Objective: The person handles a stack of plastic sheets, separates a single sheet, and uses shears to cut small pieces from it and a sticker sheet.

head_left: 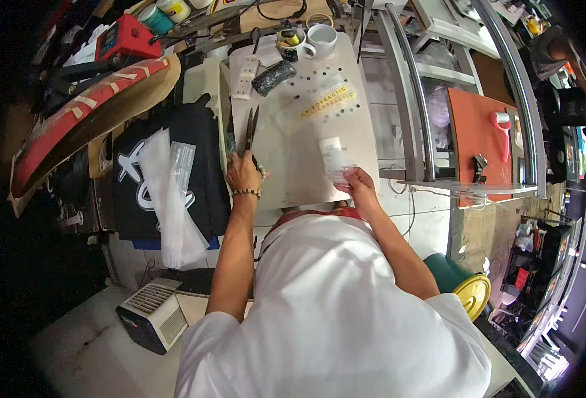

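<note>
Up close, small clear packet (pixel 336 162), white insert

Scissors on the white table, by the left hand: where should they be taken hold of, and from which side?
Grip the scissors at the handle end, which lies nearest the person under the left hand. The long dark blades point away up the white table, slightly spread, so coming from the near edge probably keeps fingers clear of tips. The handle loops themselves are hidden by the hand.

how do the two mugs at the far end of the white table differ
The left mug is crammed with small items, including something yellow, and sits partly behind a dark roll. The right mug looks empty inside and stands unobstructed. Both are white, upright and side by side on the white table.
</note>
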`<state>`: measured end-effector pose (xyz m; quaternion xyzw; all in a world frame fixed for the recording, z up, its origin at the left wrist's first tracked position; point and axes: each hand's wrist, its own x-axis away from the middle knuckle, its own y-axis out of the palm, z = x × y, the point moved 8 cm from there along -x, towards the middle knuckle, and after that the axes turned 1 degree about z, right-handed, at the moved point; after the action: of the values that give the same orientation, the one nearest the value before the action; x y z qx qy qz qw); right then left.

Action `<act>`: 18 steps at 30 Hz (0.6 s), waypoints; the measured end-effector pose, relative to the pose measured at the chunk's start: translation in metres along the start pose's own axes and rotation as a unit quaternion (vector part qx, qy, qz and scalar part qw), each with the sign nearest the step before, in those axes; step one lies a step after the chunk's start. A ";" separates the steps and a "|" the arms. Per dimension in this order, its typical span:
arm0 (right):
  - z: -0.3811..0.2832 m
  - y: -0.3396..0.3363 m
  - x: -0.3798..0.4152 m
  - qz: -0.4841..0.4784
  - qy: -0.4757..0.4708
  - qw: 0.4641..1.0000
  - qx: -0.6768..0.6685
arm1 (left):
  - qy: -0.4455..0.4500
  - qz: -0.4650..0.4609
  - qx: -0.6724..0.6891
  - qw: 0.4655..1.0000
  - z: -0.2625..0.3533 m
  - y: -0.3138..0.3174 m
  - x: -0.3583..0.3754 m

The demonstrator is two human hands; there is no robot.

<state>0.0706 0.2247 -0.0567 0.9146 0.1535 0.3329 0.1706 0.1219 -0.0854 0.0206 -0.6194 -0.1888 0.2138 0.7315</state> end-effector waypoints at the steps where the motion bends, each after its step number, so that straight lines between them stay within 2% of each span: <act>1: 0.001 -0.003 -0.001 0.000 0.000 1.000 -0.001 | 0.000 0.002 -0.016 1.000 0.001 -0.005 0.000; 2: 0.001 -0.007 -0.002 0.014 -0.005 1.000 -0.008 | -0.014 -0.053 0.003 0.999 -0.001 0.000 -0.004; 6: -0.009 -0.007 0.003 0.063 -0.011 0.998 -0.029 | -0.003 -0.060 0.071 0.996 -0.013 0.020 -0.005; 9: -0.008 -0.012 0.000 0.070 -0.008 0.997 -0.036 | 0.029 -0.037 0.100 0.994 -0.011 0.022 0.002; 11: -0.008 -0.015 0.000 0.084 0.006 0.995 -0.044 | 0.009 0.035 0.122 0.992 -0.007 0.014 0.005; 13: -0.005 -0.020 -0.002 0.096 0.021 0.994 -0.050 | 0.019 0.025 0.126 0.992 0.017 0.012 0.011; 15: 0.002 -0.020 -0.007 0.060 0.047 0.996 -0.053 | 0.027 0.015 0.129 0.991 0.043 0.010 0.021; 17: 0.000 -0.013 -0.009 0.028 0.061 0.996 -0.066 | 0.045 0.057 -0.010 0.997 0.066 0.005 0.030; 18: -0.004 -0.006 -0.007 0.000 0.075 0.994 -0.082 | 0.045 0.033 -0.036 0.998 0.071 0.011 0.030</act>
<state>0.0620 0.2278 -0.0606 0.8699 0.1384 0.4120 0.2333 0.1079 -0.0084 0.0219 -0.6599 -0.1427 0.2028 0.7093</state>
